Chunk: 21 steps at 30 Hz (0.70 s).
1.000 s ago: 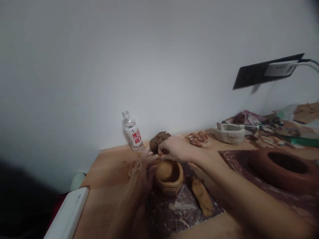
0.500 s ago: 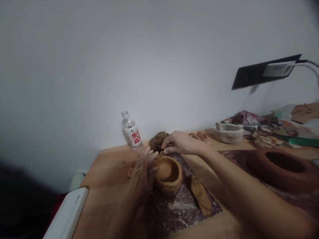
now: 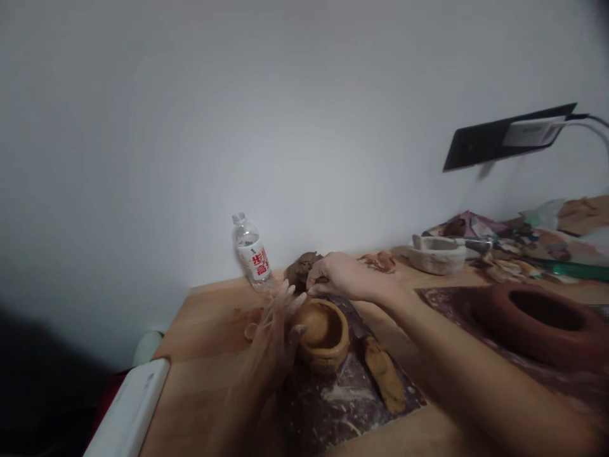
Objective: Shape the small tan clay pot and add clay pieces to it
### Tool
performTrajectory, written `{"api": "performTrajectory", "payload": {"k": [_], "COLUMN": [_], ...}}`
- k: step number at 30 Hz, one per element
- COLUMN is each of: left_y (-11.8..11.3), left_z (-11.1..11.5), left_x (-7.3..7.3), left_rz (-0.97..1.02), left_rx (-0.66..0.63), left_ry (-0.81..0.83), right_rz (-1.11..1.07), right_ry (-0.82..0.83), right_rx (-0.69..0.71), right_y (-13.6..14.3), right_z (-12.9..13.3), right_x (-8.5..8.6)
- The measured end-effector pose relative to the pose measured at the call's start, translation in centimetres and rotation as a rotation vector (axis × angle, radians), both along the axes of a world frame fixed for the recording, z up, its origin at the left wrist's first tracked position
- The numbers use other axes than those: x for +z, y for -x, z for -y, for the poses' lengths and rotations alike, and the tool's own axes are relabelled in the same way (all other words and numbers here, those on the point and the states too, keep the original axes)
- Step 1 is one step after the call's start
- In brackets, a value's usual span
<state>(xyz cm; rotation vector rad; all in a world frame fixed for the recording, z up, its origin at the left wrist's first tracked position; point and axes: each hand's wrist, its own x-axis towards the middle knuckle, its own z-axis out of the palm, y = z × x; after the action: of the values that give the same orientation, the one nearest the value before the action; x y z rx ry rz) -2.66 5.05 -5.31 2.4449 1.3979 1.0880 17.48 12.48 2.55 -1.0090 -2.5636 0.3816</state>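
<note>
A small round bowl of yellow-brown clay (image 3: 337,346) sits on a dark, clay-smeared board (image 3: 349,406), with a crack low on its near wall. Along the bowl's left side lies my left hand (image 3: 278,324), pale with clay, its fingers stretched out and the thumb by the rim. My right hand (image 3: 335,276) is at the bowl's far edge, fingertips pinched together; whatever they hold is hidden. Just behind them rests a lump of darker brown clay (image 3: 299,270). To the right of the bowl, a flat strip of yellow-brown clay (image 3: 386,377) lies on the board.
A clear plastic bottle (image 3: 254,257) stands at the wall. Farther right are a pale clay pot (image 3: 438,257), clay scraps (image 3: 380,261) and a large reddish-brown hollow clay form (image 3: 504,324). A white slab-like object (image 3: 128,406) lies at the table's left edge. A dark shelf (image 3: 499,138) juts from the wall.
My right fingertips have come closer together and dipped slightly at the bowl's far edge. My left hand has shifted a little. The bowl stays in place.
</note>
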Motion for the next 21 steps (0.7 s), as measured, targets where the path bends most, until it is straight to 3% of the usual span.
{"api": "performTrajectory", "payload": {"k": [5, 14, 21], "left_y": [0.3, 0.5, 0.5], "left_z": [-0.2, -0.3, -0.2], "left_x": [-0.3, -0.7, -0.5], "left_rz": [-0.002, 0.004, 0.015], "left_rx": [-0.019, -0.022, -0.028], "left_ry": [0.012, -0.009, 0.001], "right_rz": [0.083, -0.078, -0.093], "right_ry": [-0.068, -0.021, -0.045], "right_rx": [-0.03, 0.001, 0.097], "right_y": [0.3, -1.2, -0.7], "right_z": [0.3, -0.9, -0.4], "right_x": [0.2, -0.2, -0.2]}}
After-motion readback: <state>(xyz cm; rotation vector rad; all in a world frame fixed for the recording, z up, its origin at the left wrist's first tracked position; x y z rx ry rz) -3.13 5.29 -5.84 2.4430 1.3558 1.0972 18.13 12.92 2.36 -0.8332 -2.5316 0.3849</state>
